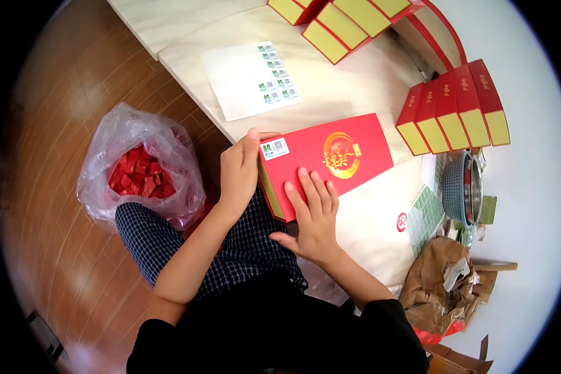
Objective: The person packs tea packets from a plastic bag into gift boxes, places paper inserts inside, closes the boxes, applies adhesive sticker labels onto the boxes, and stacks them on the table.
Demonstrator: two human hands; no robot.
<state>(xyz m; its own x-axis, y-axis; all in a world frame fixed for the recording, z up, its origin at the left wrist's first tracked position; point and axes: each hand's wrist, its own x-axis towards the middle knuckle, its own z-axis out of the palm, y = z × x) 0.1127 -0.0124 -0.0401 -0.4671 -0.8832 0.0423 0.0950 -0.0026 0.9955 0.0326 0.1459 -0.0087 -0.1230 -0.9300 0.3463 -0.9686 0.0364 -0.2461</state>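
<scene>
1. Two bare hands steady a red box (368,143) at the center of the frame, seen from my distant post through the head camera. Its left end juts past the table (361,243) toward the wearer's lap, an overhang that probably lets the fingers get around it.

2. The left hand (234,177) grips the box at that end, fingers partly hidden behind it; I judge this hold keeps the overhanging part from tipping. The right hand (318,218) lies open on the face, fingers spread and thumb off the box, seemingly as a light press against sliding.

3. A small printed label (274,148) sits square to the corner beside the left hand, clear of the gold emblem (341,156), leaving both readable to me.

4. Just above the box, a white sheet (230,81) bearing similar labels lies flat, near enough for an easy reach.

5. Matching boxes (449,109) stand side by side at upper right, likely upright to save room, with more at the top edge.

6. An open plastic bag (93,181) of red pieces (140,174) sits at left, beside the knee and off the work surface.
</scene>
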